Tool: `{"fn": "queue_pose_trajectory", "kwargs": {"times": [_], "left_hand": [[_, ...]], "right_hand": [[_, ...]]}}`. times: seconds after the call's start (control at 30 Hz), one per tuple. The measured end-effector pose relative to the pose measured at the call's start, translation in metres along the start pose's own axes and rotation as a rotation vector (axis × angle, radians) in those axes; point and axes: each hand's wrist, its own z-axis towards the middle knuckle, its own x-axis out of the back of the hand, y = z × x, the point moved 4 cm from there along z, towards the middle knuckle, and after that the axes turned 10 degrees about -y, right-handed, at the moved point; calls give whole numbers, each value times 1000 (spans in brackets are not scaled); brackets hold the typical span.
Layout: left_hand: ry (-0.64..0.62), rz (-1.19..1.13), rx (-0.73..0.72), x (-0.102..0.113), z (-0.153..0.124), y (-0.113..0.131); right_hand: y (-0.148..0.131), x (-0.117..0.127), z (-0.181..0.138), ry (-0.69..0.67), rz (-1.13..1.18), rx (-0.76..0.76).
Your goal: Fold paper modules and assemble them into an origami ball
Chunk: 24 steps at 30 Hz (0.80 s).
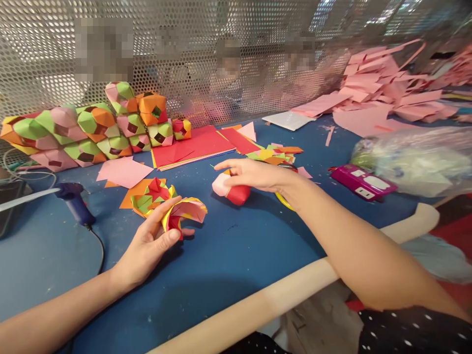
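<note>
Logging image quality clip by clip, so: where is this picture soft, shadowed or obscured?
Head view: the left hand and its folded paper look fairly sharp; head view: the plastic bag smears toward the right edge; head view: a soft shadow darkens the blue table at lower middle; head view: pixelated squares hide patches around the perforated mesh, with bright glints at upper right.

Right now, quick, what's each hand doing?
Left hand: holding a yellow-edged, pink-and-red folded paper piece.
Right hand: fingers on a pink-and-red folded paper ball; can't tell whether it's gripped.
</note>
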Motion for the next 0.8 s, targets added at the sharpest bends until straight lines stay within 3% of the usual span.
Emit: {"fn": "queue_pose_trajectory", "kwargs": {"times": [0.07,0.17,0.27,0.5,0.67,0.8], "left_hand": [[2,12,2,-1,0,1],[5,21,-17,-2,1,2],[14,-13,-28,-3,3,3],[9,-104,38,-6,5,4],[-41,-39,85,-9,5,6],[-77,224,72,-9,3,8]], "right_hand": [[9,8,1,25,33,-71],[15,22,-5,132,-136,-195],[8,28,-14,177,-202,-132],[-7,4,-26,-198,-518,5],[-10,1,-26,-239,-530,12],[-12,0,-29,-198,-540,52]]}}
